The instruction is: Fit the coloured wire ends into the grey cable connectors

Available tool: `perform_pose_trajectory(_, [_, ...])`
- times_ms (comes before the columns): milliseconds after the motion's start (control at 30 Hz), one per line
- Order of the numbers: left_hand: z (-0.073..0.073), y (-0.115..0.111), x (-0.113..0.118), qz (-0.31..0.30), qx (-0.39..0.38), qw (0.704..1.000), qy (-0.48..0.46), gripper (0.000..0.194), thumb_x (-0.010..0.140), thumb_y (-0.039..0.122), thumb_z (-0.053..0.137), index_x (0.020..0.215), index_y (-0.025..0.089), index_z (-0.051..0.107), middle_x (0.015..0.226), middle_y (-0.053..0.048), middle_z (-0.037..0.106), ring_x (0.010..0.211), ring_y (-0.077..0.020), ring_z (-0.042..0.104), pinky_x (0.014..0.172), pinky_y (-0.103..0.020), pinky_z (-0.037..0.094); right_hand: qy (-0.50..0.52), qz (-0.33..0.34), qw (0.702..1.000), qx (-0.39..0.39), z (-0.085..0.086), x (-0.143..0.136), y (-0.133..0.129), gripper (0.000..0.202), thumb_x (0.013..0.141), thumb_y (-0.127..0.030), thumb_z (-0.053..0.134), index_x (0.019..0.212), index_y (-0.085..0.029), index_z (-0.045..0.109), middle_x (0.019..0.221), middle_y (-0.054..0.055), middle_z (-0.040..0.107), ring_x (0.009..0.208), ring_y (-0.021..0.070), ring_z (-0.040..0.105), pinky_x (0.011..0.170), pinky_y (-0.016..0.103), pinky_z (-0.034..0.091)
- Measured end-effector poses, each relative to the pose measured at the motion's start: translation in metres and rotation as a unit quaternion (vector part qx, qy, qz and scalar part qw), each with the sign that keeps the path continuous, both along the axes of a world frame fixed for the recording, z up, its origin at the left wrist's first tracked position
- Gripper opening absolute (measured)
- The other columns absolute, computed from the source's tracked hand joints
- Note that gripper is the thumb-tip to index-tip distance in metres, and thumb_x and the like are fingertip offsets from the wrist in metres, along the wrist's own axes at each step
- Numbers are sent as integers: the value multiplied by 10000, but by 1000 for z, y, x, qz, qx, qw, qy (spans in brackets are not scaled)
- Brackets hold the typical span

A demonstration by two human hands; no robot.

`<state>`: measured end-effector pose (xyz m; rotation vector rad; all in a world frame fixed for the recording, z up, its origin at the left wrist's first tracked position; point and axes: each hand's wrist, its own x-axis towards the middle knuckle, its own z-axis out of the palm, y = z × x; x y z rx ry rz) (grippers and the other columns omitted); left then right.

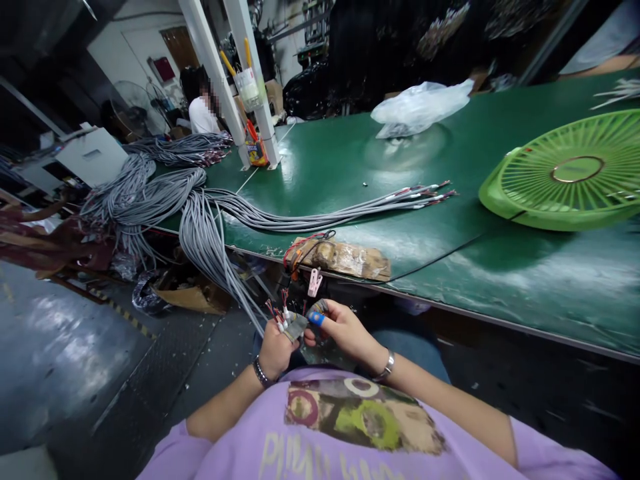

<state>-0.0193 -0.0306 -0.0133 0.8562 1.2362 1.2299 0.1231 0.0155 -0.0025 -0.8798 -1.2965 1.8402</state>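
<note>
My left hand (277, 350) is closed around the ends of several grey cables (245, 301), with thin red and dark wires (284, 300) and white sleeves sticking up from it. A grey wrap (296, 327) shows at its thumb. Close beside it, my right hand (350, 332) has its thumb and fingers pinched together near the wire ends. It wears a blue band (316, 318) on the thumb and grey wrapping on a finger. What lies in that pinch is too small to make out. The cables run from my left hand up to a large bundle (160, 197) on the table.
On the green table (320, 160), more grey cables (310, 220) lie stretched out. A taped cardboard-like piece (360, 260) with a pink clip (315, 283) sits at the edge. Farther off are a green fan (560, 173), a plastic bag (420, 107) and white posts (253, 73). A person (203, 113) is behind.
</note>
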Motion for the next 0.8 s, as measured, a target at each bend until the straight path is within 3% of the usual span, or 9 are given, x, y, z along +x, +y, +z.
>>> perform_pose_trajectory(300, [5,6,5,40,-16,999,-24,305,633,412,748,701,134,642,550,-46,662,467,-130,601,341,-173,218,12,-11,999,-30,-7,2,5,365,676,-487,695,733,-172,520,551,-36,541,483,80,422,486,234,320])
perform_pose_trajectory(467, [5,9,7,21,-20,999,-14,309,651,417,738,713,125,658,573,-63,673,486,-138,614,344,-173,232,-2,-11,1000,-23,-4,4,11,374,666,-495,696,722,-171,517,539,-47,522,474,71,402,487,230,308])
perform_pose_trajectory(667, [5,10,5,-5,-32,999,8,336,661,434,735,776,124,678,600,-68,687,468,-135,604,351,-186,266,14,50,998,-24,7,6,15,363,748,-502,620,850,-182,480,536,-40,575,484,102,506,477,224,296])
perform_pose_trajectory(800, [5,8,3,-24,-39,999,21,360,660,457,736,783,123,681,587,-62,683,460,-137,599,360,-191,278,40,86,995,-24,8,4,15,360,753,-501,627,797,-190,451,517,-39,578,488,124,553,491,235,353])
